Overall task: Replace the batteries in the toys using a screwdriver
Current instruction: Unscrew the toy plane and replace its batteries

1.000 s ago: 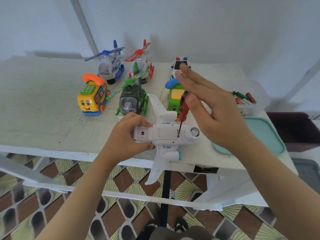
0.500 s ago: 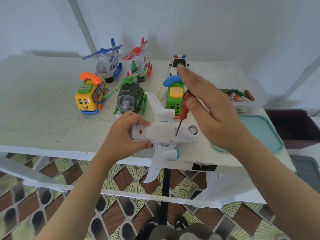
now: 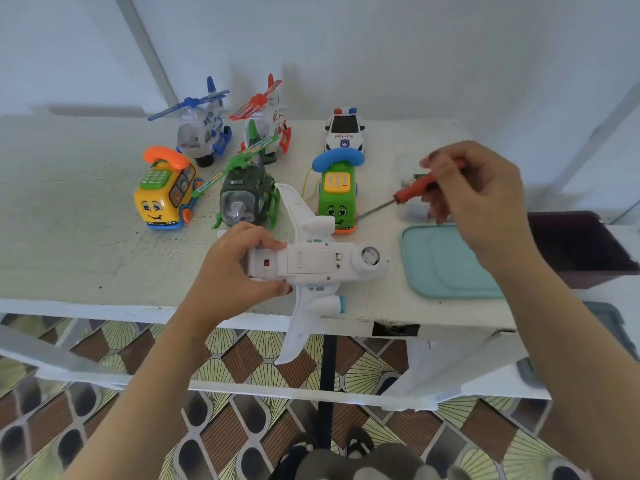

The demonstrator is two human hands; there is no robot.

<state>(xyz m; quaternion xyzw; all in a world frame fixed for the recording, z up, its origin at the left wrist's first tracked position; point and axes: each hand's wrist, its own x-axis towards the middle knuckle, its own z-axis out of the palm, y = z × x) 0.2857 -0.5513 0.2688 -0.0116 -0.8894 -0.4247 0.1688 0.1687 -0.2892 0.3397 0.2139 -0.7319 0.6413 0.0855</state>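
Note:
A white toy airplane point(image 3: 313, 265) lies belly-up at the table's front edge, its battery cover facing me. My left hand point(image 3: 230, 271) grips its tail end, fingers curled round the fuselage. My right hand point(image 3: 474, 199) holds a red-handled screwdriver point(image 3: 412, 190) up and to the right of the plane, above the table, its metal tip pointing down-left toward the green phone car point(image 3: 337, 199). The tip is well clear of the airplane.
A yellow phone car point(image 3: 162, 195), a green helicopter point(image 3: 246, 195), a blue helicopter point(image 3: 202, 129), a red helicopter point(image 3: 268, 116) and a police car point(image 3: 344, 129) stand behind. A teal lid point(image 3: 440, 265) lies at right, a dark bin point(image 3: 581, 244) beyond it.
My right hand has lifted the screwdriver off the airplane's battery cover and moved it up and to the right. My left hand keeps its grip on the plane.

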